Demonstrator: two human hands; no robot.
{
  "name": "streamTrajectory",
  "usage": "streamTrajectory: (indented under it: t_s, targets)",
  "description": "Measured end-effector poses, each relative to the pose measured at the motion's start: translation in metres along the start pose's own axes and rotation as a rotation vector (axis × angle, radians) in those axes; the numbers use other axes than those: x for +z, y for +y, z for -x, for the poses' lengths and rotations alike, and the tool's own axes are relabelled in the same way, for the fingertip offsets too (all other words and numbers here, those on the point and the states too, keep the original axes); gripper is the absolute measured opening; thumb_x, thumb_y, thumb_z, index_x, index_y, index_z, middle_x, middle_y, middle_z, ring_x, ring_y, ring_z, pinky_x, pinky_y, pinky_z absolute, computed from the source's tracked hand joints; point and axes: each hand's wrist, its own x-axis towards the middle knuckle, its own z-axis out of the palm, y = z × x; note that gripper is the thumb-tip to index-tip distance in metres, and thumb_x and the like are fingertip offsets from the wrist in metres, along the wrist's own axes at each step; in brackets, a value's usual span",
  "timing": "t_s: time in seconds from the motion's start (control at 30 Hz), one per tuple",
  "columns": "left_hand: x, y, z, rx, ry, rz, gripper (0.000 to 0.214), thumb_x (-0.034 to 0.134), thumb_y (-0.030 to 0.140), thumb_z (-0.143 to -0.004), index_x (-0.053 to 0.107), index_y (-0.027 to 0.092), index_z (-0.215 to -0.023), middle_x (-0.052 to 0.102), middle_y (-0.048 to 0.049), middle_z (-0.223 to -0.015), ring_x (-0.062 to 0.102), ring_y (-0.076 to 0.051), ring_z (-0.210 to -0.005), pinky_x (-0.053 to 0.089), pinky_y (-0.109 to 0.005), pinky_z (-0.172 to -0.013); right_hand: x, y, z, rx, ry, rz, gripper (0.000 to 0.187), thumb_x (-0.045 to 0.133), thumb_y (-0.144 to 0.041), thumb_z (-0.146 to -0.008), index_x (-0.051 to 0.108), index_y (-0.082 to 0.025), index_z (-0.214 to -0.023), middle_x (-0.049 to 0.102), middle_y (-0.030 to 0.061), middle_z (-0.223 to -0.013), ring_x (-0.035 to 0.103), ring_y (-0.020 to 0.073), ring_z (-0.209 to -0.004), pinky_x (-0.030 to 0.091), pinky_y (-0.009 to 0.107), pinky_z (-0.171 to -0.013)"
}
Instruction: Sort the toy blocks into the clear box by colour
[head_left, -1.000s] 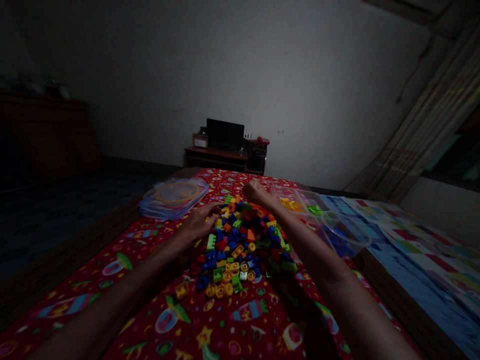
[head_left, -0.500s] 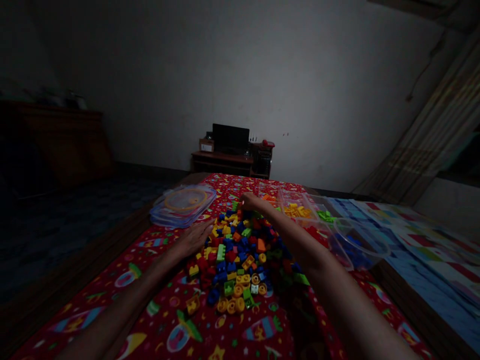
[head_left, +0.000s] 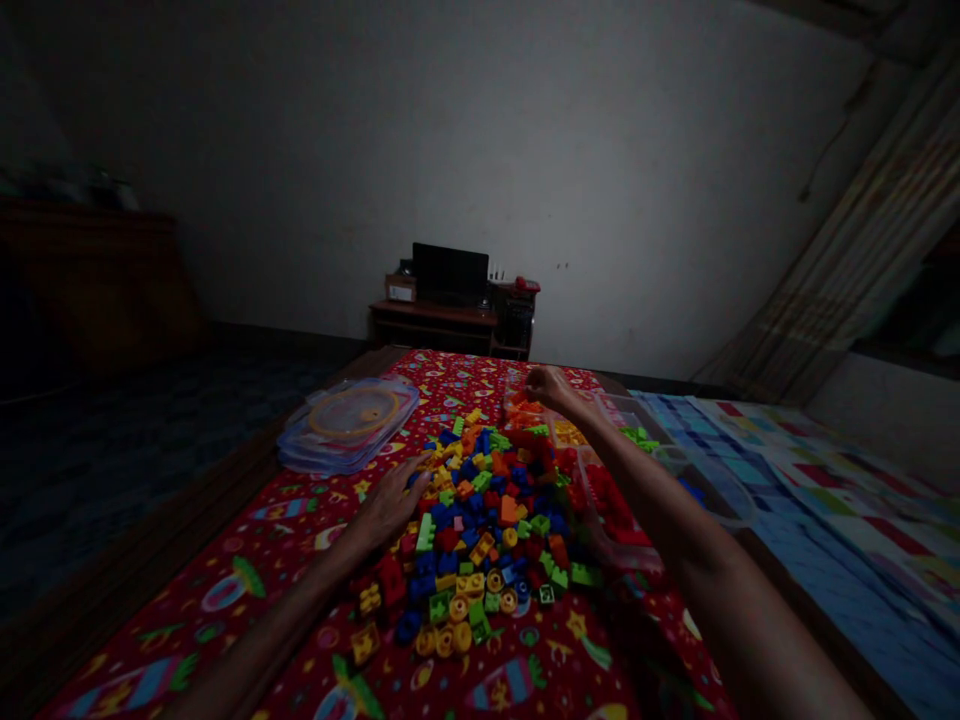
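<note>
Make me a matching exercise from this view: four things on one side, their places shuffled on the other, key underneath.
Things
1. Left hand
2. Right hand
3. Stack of clear plastic lids
4. Black monitor

Places
A. On the brown desk by the wall
B. At the left side of the mixed brick pile
C. On the red cloth, apart from the brick pile
D. At the orange bricks

Right pairs: 1-B, 2-D, 3-C, 4-A
</note>
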Motion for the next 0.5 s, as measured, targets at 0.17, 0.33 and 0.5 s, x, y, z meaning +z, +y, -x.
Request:
streamTrajectory:
  t_s: [0.17, 0.33, 0.5]
  targets:
    - [0.001, -0.005, 0.000, -0.026, -0.021, -0.004, 0.058, 0.030, 0.051, -0.089, 0.051, 0.017, -0.132, 0.057, -0.0129, -0.134, 0.053, -0.027, -0.122, 0.041, -0.046, -0.103, 0.000, 0.014, -0.008, 0.099, 0.035, 0.106, 0.026, 0.046, -0.007, -0.074, 0.072, -0.005, -0.081, 0.068, 0.0113, -0.072, 0.053, 0.0128, -0.060, 0.032, 0.022, -0.054]
    - [0.002, -0.007, 0.001, -0.021, -0.008, 0.023, 0.057, 0.032, 0.052, -0.089, 0.053, 0.019, -0.130, 0.057, -0.0115, -0.133, 0.054, -0.027, -0.122, 0.041, -0.046, -0.103, 0.005, 0.015, -0.013, 0.100, 0.019, 0.222, 0.031, 0.042, -0.005, -0.077, 0.071, -0.002, -0.087, 0.066, 0.0130, -0.074, 0.053, 0.0133, -0.062, 0.031, 0.023, -0.055]
    - [-0.001, -0.009, 0.000, -0.131, -0.010, 0.190, 0.064, 0.037, 0.058, -0.085, 0.053, 0.017, -0.130, 0.055, -0.0130, -0.135, 0.050, -0.029, -0.125, 0.037, -0.046, -0.106, 0.010, -0.006, 0.001, -0.048, -0.069, 0.303, 0.033, 0.038, -0.010, -0.085, 0.070, -0.008, -0.092, 0.067, 0.0118, -0.081, 0.055, 0.0141, -0.068, 0.034, 0.022, -0.058]
